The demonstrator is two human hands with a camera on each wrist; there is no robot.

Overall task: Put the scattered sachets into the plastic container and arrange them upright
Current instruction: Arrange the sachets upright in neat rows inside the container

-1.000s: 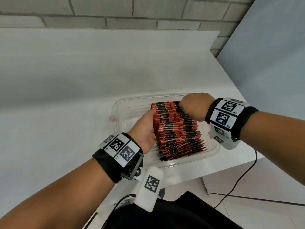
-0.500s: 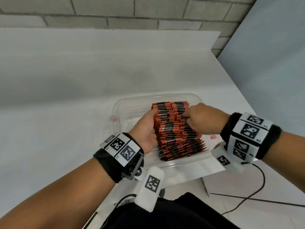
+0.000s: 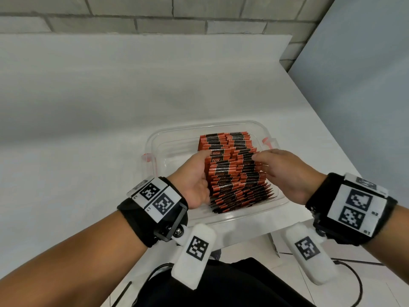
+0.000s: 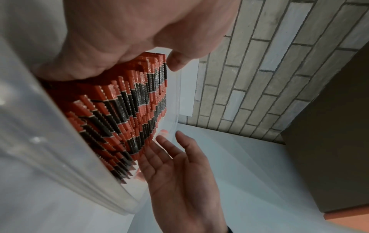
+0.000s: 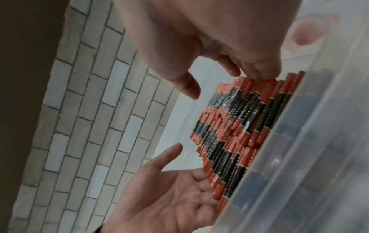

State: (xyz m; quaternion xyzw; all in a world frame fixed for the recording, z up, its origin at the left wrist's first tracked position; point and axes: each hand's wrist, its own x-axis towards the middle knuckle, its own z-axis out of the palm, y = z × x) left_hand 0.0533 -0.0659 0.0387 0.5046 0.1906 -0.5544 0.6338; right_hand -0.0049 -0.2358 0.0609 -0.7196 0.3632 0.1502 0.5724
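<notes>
A clear plastic container [image 3: 164, 149] sits near the table's front edge. Inside it several orange-and-black sachets [image 3: 232, 171] stand on edge in a long, slightly leaning row. My left hand [image 3: 195, 173] lies flat against the row's left side, fingers straight. On the opposite side, my right hand [image 3: 278, 167] touches the sachets with straight fingers. The left wrist view has the left palm [image 4: 139, 34] over the sachets [image 4: 127, 113] and the right hand [image 4: 179, 170] open beside them. In the right wrist view the right hand [image 5: 209, 39] fingertips the sachet tops [image 5: 237, 126], with the left hand [image 5: 169, 193] open below.
The white table [image 3: 110, 107] stretches left and back to a grey brick wall [image 3: 155, 16]. Its right edge runs just past the container, beside a pale blue panel [image 3: 365, 85]. A black cable [image 3: 358, 282] lies on the tiled floor below.
My right hand has come back from the far top of the row to its right side, fingers now straightened. The left hand has stayed against the left side.
</notes>
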